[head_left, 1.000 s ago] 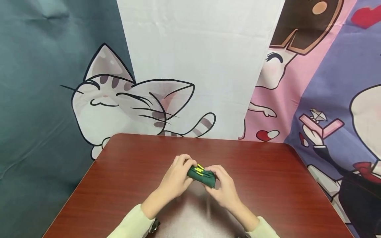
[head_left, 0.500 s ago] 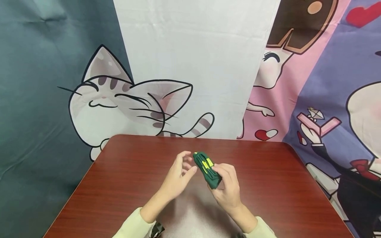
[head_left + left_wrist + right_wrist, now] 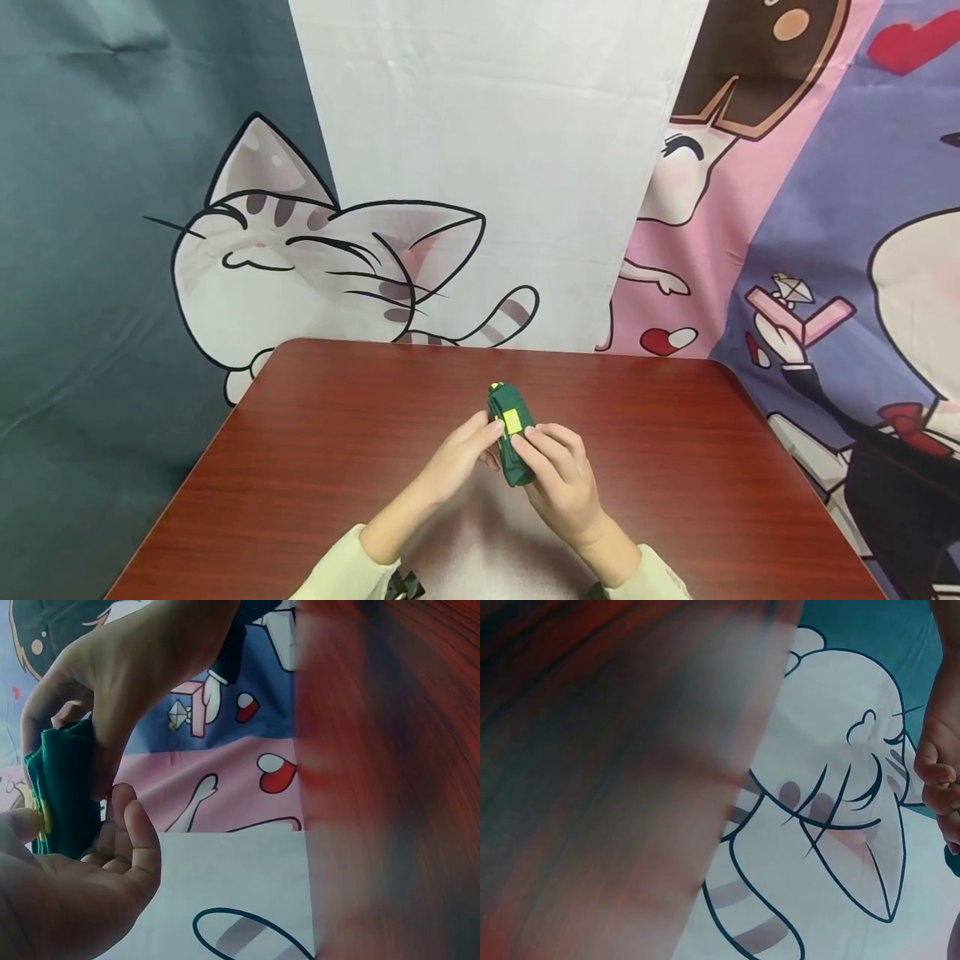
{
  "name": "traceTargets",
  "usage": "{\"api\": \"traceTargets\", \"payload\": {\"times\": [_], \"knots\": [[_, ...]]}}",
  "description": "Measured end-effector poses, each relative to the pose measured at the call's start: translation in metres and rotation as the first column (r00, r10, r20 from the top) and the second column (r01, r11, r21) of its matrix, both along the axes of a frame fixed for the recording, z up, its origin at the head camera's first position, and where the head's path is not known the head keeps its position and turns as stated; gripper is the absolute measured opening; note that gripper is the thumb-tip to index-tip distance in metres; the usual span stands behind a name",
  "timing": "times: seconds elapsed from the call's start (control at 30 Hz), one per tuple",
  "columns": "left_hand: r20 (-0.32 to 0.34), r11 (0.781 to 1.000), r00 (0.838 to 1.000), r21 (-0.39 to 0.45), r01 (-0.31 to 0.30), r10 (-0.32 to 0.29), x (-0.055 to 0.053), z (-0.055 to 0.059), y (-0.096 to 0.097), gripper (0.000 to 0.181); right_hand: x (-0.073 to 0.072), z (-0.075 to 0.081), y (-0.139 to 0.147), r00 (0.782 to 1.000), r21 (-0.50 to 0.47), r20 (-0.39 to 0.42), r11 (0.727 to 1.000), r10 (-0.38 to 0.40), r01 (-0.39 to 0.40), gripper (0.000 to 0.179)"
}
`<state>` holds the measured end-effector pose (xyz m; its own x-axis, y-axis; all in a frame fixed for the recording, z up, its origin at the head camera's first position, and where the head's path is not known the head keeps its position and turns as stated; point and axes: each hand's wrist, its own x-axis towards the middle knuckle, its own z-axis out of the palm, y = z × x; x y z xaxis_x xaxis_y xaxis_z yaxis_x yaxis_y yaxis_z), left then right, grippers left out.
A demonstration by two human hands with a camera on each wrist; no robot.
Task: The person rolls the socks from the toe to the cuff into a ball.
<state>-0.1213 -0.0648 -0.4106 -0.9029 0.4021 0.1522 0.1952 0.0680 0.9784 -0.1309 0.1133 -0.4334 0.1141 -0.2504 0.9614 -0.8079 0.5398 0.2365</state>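
Observation:
A dark green bundle of pleated fabric (image 3: 517, 460) with a yellow patch is held up above the table, roughly lengthwise to the head view. My right hand (image 3: 564, 479) grips its right side, fingers laid over the front. On the other side, my left hand (image 3: 455, 458) pinches it with the thumb at the yellow patch and fingers behind. In the left wrist view the fabric bundle (image 3: 69, 787) stands between both hands, the left hand (image 3: 71, 900) below. Only a sliver of the green bundle (image 3: 952, 860) shows at the right wrist view's edge.
The reddish-brown wooden table (image 3: 337, 417) lies beneath the hands, with rounded far corners. Behind it hangs a printed backdrop (image 3: 450, 125) with a cartoon cat and other figures. A small black item (image 3: 405, 586) shows by the left sleeve.
The bundle has turned from crosswise to lengthwise. My left hand let go of its left end, then came back to its side. Its yellow marks now show as one patch.

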Motion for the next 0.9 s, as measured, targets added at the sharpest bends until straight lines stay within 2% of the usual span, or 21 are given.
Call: {"api": "traceTargets", "payload": {"times": [0.23,0.37,0.57,0.67,0.8,0.9], "knots": [[0.029,1.0,1.0,0.006,-0.001,0.001,-0.002,0.001,-0.003,0.035,0.002,-0.001,0.0,0.999,0.048,0.014,0.998,0.048,-0.049,0.012],[0.039,1.0,0.999,0.004,0.005,-0.005,-0.004,0.004,-0.008,0.036,0.003,-0.003,0.0,0.997,0.082,0.05,0.994,0.067,-0.071,0.016],[0.056,1.0,0.998,0.017,0.023,-0.024,-0.008,0.005,-0.01,0.041,0.003,-0.002,0.0,0.985,0.081,0.119,0.988,0.123,-0.133,0.038],[0.05,0.999,0.998,0.02,0.026,-0.027,-0.01,0.003,-0.011,0.041,0.005,0.001,-0.001,0.968,0.038,0.163,0.979,0.189,-0.198,0.041],[0.029,1.0,1.0,0.002,0.0,0.0,-0.011,0.002,-0.009,0.038,0.007,0.005,-0.002,0.93,-0.04,0.233,0.958,0.286,-0.284,0.03],[0.025,0.999,0.999,-0.023,-0.028,0.029,-0.011,0.002,-0.008,0.036,0.008,0.005,-0.001,0.9,-0.099,0.299,0.948,0.317,-0.301,0.022]]}}
